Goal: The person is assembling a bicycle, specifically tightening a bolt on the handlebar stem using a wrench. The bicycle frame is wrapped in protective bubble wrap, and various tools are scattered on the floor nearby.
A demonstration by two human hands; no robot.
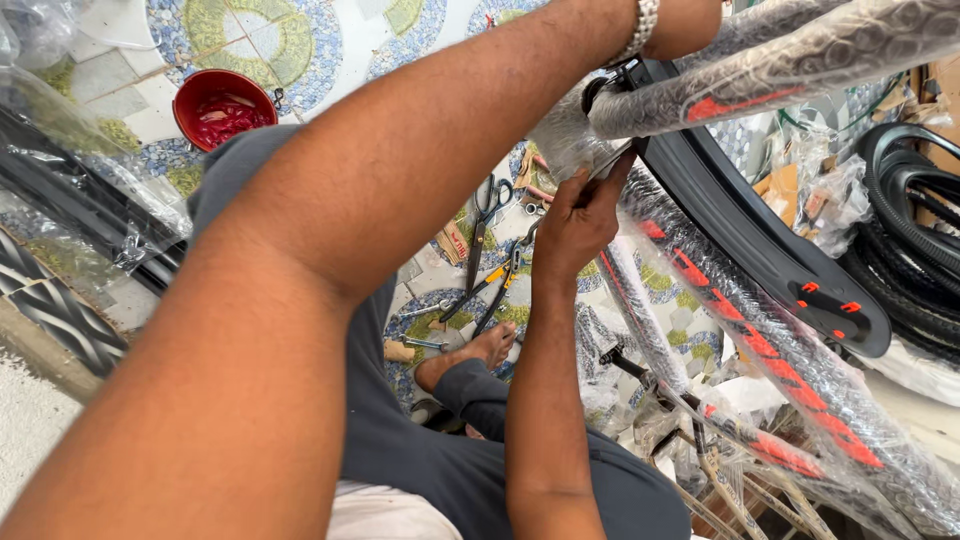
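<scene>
Head view, looking down over your arms at a bicycle frame point(760, 340) wrapped in bubble film, black with red markings, which slants across the right half of the scene. Beside it sits a black mudguard point(760, 240) with small red clips; further right, a stack of black tyres point(915, 250).

Your left arm fills the foreground and runs up to the top edge — the left hand itself lies beyond a metal wristband point(643, 28) and is out of view, so its grip cannot be told. Your right hand point(580, 215) reaches up to the wrapped tube joint point(590, 125), fingers pressed together and pinching the film at the joint; whether a small tool sits inside that pinch cannot be made out.

Progress, as a judgement: the work looks early. Nearly every tube is still covered in wrap, and only the film at the joint appears loosened — most of the unwrapping remains.

The surface is a mosaic floor point(250, 40) of green, blue and white stone. On it lie scissors point(487, 215), pliers with yellow handles point(497, 285) and a red bowl of small red pieces point(224, 108). Your bare foot point(490, 345) rests among the tools.
</scene>
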